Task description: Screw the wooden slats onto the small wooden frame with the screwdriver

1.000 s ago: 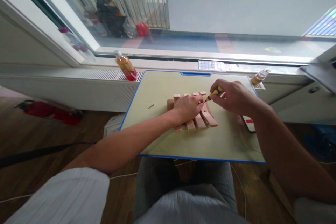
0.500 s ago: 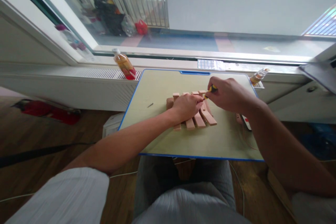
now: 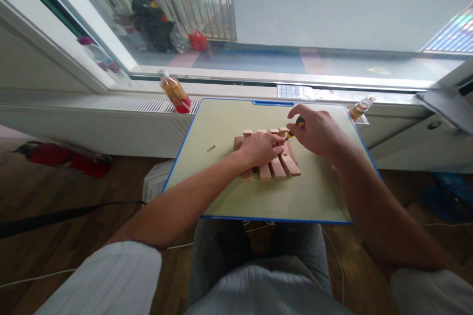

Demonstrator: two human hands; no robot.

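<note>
A small wooden slatted piece [image 3: 279, 167], with several pale slats over a rounded block, lies on the green-topped board. My left hand [image 3: 260, 147] lies across its slats and holds it, fingers closed near the far right end. In my right hand [image 3: 320, 130] is a screwdriver [image 3: 300, 122] with a yellow and black handle. Its tip points down to the left, close to my left fingertips, at the upper end of a right-hand slat. My right index finger is raised off the handle. What the tip touches is too small to tell. A thin screw-like piece [image 3: 211, 148] lies left of the wood.
The blue-edged board [image 3: 229, 206] sits over my lap. A drink bottle [image 3: 175, 92] stands past its far left corner, another bottle [image 3: 361, 107] past the far right. A red fire extinguisher [image 3: 66, 157] lies on the floor at left. A window runs along the back.
My right fingers have loosened on the screwdriver handle and the index finger has lifted. My left hand stays on the wood. The view has shifted slightly.
</note>
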